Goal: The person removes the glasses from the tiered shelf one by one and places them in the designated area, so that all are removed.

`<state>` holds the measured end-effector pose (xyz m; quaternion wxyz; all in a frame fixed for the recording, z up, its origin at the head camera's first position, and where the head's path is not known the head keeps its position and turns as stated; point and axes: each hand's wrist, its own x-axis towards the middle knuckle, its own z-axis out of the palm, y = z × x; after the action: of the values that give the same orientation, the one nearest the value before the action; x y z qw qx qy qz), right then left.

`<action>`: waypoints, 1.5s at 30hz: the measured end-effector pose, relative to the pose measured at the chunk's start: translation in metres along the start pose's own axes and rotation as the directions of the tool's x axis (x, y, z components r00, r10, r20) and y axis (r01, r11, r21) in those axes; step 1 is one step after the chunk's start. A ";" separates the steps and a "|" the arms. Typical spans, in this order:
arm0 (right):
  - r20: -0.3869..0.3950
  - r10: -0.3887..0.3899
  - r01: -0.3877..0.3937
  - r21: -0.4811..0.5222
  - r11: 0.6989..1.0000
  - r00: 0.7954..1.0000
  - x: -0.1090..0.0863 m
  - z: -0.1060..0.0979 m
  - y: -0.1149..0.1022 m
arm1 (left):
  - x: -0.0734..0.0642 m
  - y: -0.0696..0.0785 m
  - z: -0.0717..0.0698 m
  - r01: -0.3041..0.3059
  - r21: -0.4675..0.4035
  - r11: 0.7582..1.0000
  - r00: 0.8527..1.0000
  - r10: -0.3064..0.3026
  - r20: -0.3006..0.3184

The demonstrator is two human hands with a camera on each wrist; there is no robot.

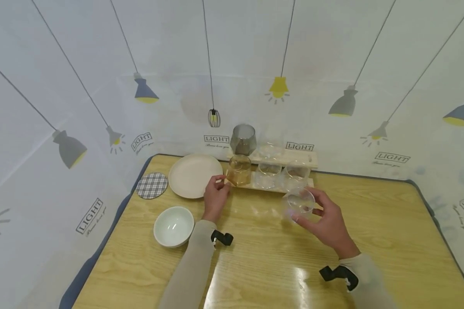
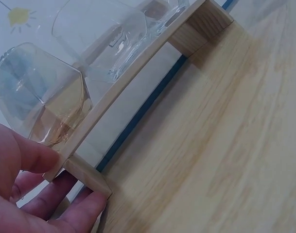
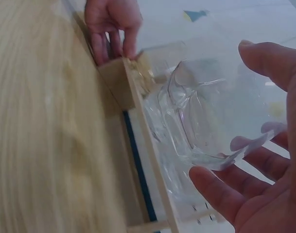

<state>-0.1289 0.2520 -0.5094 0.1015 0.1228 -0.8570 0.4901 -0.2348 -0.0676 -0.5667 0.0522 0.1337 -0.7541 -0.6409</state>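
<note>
A light wooden two-step rack [image 1: 251, 186] stands at the back of the table. My left hand [image 1: 216, 195] grips its left end, thumb at the top board [image 2: 116, 90] and fingers around the end support. On the front step sit an amber glass [image 1: 239, 171] and two clear glasses, one in the middle [image 1: 270, 175] and one at the right [image 1: 296, 174]. Behind them, a smoky grey glass [image 1: 243, 139] is on the back step. My right hand [image 1: 328, 221] holds another clear glass [image 3: 206, 116] between thumb and fingers, just in front of the rack's right end.
Left of the rack lies a cream plate [image 1: 195, 176], with a round checked coaster [image 1: 152, 186] beside it. Nearer to me, a white bowl [image 1: 174, 227] stands by my left forearm. Behind the wooden table [image 1: 274, 257] rises a wall covering [image 1: 247, 56] printed with lamps.
</note>
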 end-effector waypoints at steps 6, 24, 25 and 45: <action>0.106 -0.008 0.006 0.019 1.000 0.994 0.005 0.031 -0.005 | 0.000 0.000 -0.002 0.002 -0.012 1.000 1.000 -0.002 0.004; 0.258 0.021 -0.056 0.130 0.990 0.966 0.037 0.129 -0.024 | 0.000 -0.002 0.000 -0.002 -0.083 0.997 1.000 0.004 0.022; 0.260 0.022 -0.058 0.130 0.990 0.965 0.038 0.131 -0.024 | 0.000 -0.003 0.000 -0.001 -0.082 0.997 1.000 0.003 0.026; 0.310 0.022 -0.059 0.110 0.992 0.951 0.042 0.133 -0.027 | 0.001 -0.005 -0.003 -0.008 -0.085 0.996 0.999 0.012 0.047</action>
<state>-0.1678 0.1191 -0.5417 -0.0509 0.1859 -0.8342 0.5167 -0.2340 -0.0709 -0.5711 0.0430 0.1125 -0.7280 -0.6749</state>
